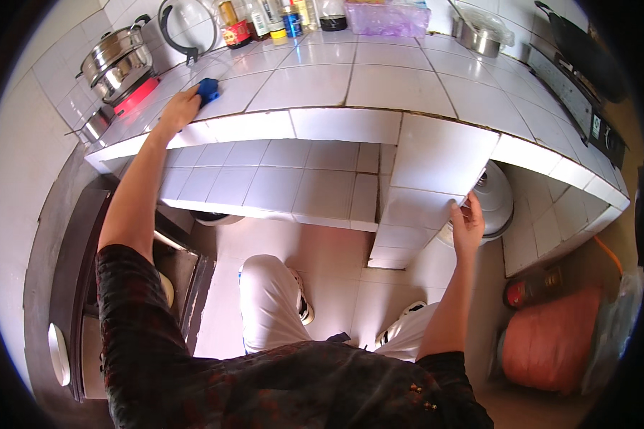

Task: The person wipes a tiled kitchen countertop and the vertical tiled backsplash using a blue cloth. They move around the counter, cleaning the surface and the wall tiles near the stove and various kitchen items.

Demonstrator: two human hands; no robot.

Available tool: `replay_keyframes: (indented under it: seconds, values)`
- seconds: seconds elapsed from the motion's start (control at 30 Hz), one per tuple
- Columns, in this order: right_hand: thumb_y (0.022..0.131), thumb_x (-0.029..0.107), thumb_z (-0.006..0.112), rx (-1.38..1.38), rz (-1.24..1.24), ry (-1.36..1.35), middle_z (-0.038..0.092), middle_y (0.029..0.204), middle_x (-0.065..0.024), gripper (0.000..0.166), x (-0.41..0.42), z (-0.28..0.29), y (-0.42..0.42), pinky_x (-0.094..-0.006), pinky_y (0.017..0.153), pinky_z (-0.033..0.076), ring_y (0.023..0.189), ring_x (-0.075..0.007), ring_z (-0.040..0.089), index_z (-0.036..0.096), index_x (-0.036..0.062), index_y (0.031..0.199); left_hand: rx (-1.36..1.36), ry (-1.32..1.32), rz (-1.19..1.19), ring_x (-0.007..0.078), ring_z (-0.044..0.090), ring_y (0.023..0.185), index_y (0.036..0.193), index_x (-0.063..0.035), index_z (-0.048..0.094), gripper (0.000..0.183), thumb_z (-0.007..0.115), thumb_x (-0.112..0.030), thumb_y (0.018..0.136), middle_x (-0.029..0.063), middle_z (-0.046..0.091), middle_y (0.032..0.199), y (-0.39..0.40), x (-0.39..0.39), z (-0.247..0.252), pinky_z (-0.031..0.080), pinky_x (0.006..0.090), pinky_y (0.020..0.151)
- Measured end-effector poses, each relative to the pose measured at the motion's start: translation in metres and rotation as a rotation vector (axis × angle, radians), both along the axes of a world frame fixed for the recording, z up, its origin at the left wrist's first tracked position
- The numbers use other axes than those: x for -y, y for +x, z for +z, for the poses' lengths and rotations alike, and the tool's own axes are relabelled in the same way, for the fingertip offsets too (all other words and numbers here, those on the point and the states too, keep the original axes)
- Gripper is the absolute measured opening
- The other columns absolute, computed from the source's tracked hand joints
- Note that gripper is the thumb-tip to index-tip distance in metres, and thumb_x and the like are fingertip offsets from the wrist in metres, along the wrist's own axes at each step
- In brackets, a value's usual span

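Note:
My left hand (181,109) is closed on a blue cloth (208,91) at the front left of the white tiled countertop (316,86). The cloth lies against the tiles near the counter's edge. Lower down on the right, my right hand (468,222) touches the side edge of the tiled pillar (424,206) under the counter, thumb on its front face and fingers around the corner. Nothing shows in that hand. Behind it, a lidded metal pot (494,198) stands in the opening under the counter.
A steel steamer pot (119,61) stands on a red-edged base at the left, near a small pan (95,126). Bottles (236,32), a purple plastic basket (389,19) and a saucepan (478,40) line the wall. A gas stove (574,91) with a black wok (579,48) is at the right.

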State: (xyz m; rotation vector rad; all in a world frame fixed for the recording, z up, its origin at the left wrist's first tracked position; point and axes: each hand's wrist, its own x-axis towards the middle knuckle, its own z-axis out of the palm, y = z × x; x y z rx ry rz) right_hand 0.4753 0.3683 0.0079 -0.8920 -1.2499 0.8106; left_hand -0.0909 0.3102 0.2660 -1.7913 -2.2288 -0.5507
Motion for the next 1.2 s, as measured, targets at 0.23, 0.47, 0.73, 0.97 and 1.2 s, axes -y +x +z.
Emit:
replay_keyframes:
  seconds: [0.23,0.47,0.73,0.97,1.2]
  values:
    - [0.083,0.01,0.064,0.088,-0.117,0.041,0.059,0.102,-0.0067,0.039,-0.009,0.0,0.005,-0.0225,0.07,0.046,0.079,-0.0097,0.057,0.053,-0.0003,0.12,-0.195,0.312,-0.575,0.031,0.054,0.09,0.122,-0.0083,0.052,0.037,0.044,-0.024,0.09,0.014,0.06,0.101,0.164,-0.017,-0.02,0.044,0.0418,0.082]
    - [0.082,0.009,0.06,0.465,-0.584,0.781,0.052,0.115,-0.017,0.036,0.051,0.122,-0.068,-0.0412,0.093,0.038,0.108,-0.0318,0.048,0.054,-0.0032,0.115,0.029,0.257,-0.604,0.0338,0.056,0.094,0.113,-0.0176,0.06,0.031,0.049,-0.023,0.084,0.0165,0.06,0.102,0.268,-0.018,-0.02,0.046,0.0426,0.077]
    - [0.088,0.027,0.057,0.738,-0.378,0.669,0.057,0.113,-0.0174,0.038,-0.022,0.25,-0.113,-0.0382,0.095,0.037,0.109,-0.0308,0.05,0.056,0.0014,0.116,-0.176,0.093,-0.577,0.0302,0.058,0.093,0.082,-0.007,0.064,0.016,0.052,-0.017,0.08,0.0083,0.061,0.102,0.143,-0.059,-0.023,0.047,0.0402,0.081]
    - [0.087,0.046,0.054,1.184,-0.37,0.484,0.053,0.119,-0.0229,0.056,-0.049,0.234,-0.103,-0.0426,0.097,0.036,0.113,-0.0369,0.047,0.05,0.0061,0.126,0.141,0.063,0.018,0.0372,0.061,0.089,0.109,-0.0143,0.061,0.034,0.045,-0.025,0.081,0.0203,0.064,0.095,-0.111,0.016,-0.011,0.047,0.043,0.081]
    - [0.084,0.048,0.057,1.202,-0.375,0.468,0.054,0.12,-0.0186,0.057,-0.041,0.24,-0.116,-0.0432,0.096,0.037,0.115,-0.0349,0.047,0.051,0.0099,0.125,-0.064,0.01,0.421,0.0351,0.059,0.1,0.108,-0.0133,0.062,0.035,0.044,-0.029,0.083,0.0147,0.063,0.109,-0.142,0.016,-0.006,0.047,0.0424,0.085]
